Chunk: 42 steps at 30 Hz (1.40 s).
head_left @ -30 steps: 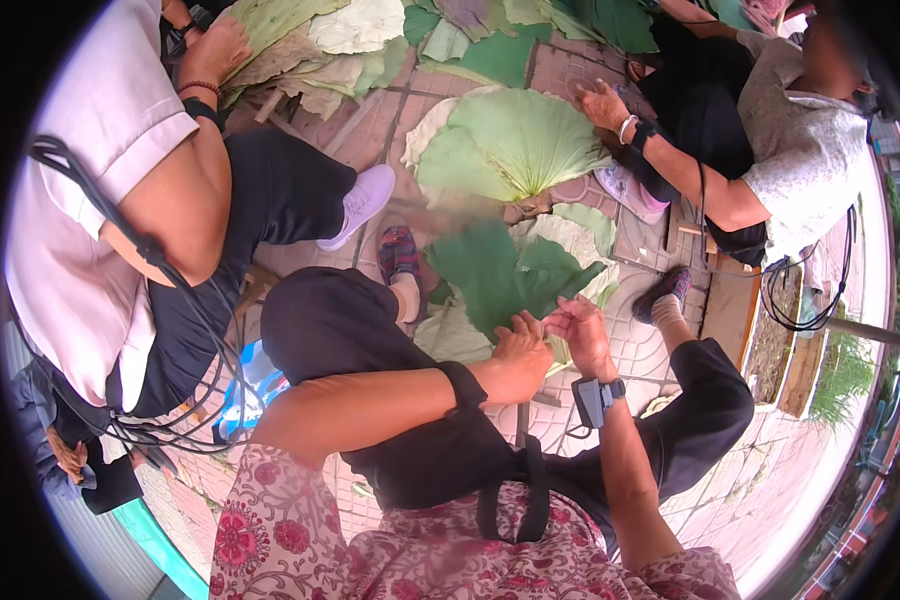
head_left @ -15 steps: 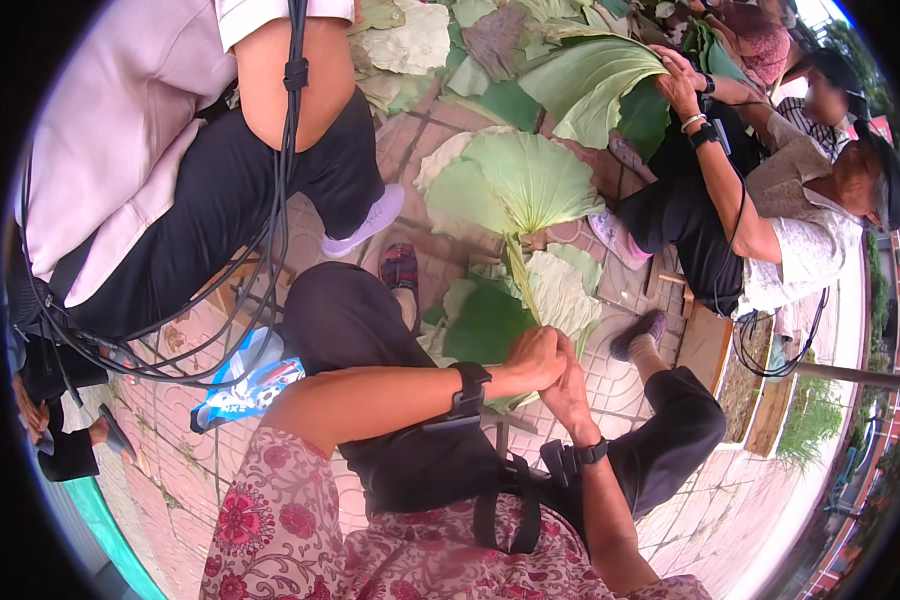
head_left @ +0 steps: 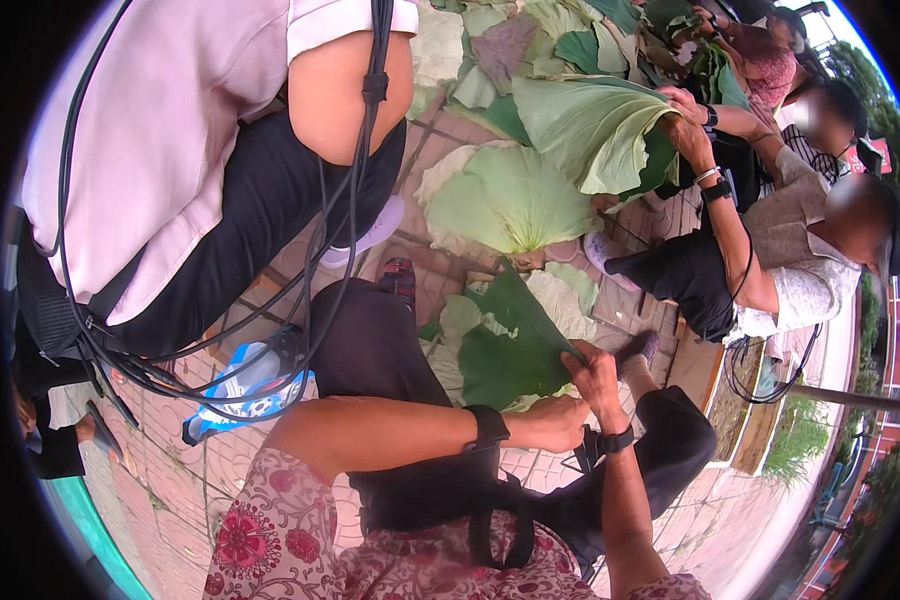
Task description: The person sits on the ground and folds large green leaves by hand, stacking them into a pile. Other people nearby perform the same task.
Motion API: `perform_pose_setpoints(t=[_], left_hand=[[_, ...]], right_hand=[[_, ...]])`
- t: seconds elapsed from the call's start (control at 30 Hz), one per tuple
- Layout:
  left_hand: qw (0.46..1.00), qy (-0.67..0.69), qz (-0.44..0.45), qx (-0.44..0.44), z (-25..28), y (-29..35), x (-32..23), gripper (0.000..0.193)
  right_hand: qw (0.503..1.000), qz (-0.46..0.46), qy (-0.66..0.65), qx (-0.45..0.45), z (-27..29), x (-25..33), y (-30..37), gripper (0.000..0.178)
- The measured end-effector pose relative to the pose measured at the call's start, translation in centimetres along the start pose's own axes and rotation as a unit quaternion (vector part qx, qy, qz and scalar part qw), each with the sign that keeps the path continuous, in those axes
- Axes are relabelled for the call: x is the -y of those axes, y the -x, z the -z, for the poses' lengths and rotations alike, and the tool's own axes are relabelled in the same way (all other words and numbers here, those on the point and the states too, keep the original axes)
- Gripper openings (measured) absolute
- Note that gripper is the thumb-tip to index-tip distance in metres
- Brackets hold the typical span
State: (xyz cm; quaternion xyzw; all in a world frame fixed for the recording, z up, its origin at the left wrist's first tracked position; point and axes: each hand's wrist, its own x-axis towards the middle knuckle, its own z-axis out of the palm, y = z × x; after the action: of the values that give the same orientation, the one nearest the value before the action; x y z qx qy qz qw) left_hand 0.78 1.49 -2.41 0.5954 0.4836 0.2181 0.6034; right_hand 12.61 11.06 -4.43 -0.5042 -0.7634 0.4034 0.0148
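Note:
My right hand (head_left: 596, 382) is closed on the edge of a dark green lotus leaf (head_left: 515, 350), its thumb and fingers pinching the leaf's right corner. The leaf spreads leftward from there, partly over paler leaves on the paving. Just below and left of it, my left hand (head_left: 552, 422) is curled closed beside my right wrist; its fingers are partly hidden, and I cannot make out anything in them. Beyond lies a wide, light green lotus leaf (head_left: 510, 205) with ribs fanning out, and a pale dry leaf (head_left: 562, 300) sits nearer.
At the right, a seated person (head_left: 770, 240) holds up a big lotus leaf (head_left: 595, 135) with both hands. Another person (head_left: 170, 150) with hanging black cables (head_left: 320, 260) sits close at my left. A blue and white bag (head_left: 245, 385) lies beside my knee. More leaves (head_left: 500, 50) are heaped beyond.
My hands, together before at a narrow upright leaf fold, have come apart. The left dropped nearer me; the right now grips the raised dark green leaf. The person at left leaned rightward.

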Motion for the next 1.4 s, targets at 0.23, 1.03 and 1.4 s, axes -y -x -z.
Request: perform_pose_setpoints(t=[0.23, 1.03, 1.4], left_hand=[[0.989, -0.111, -0.068, 0.075, 1.9, -1.1, -1.8, 0.019], [0.754, -0.637, -0.075, 0.141, -4.6, -2.5, 1.0, 0.039], [0.761, -0.634, -0.065, 0.119, -3.0, -1.7, 0.4, 0.038]], right_hand=[[0.998, 0.015, -0.057, 0.016, 0.1, 1.9, -2.0, 0.022], [0.975, 0.097, -0.192, 0.053, 3.3, 8.4, -6.5, 0.028], [0.927, 0.217, -0.255, -0.167, 6.0, 16.5, -11.7, 0.025]])
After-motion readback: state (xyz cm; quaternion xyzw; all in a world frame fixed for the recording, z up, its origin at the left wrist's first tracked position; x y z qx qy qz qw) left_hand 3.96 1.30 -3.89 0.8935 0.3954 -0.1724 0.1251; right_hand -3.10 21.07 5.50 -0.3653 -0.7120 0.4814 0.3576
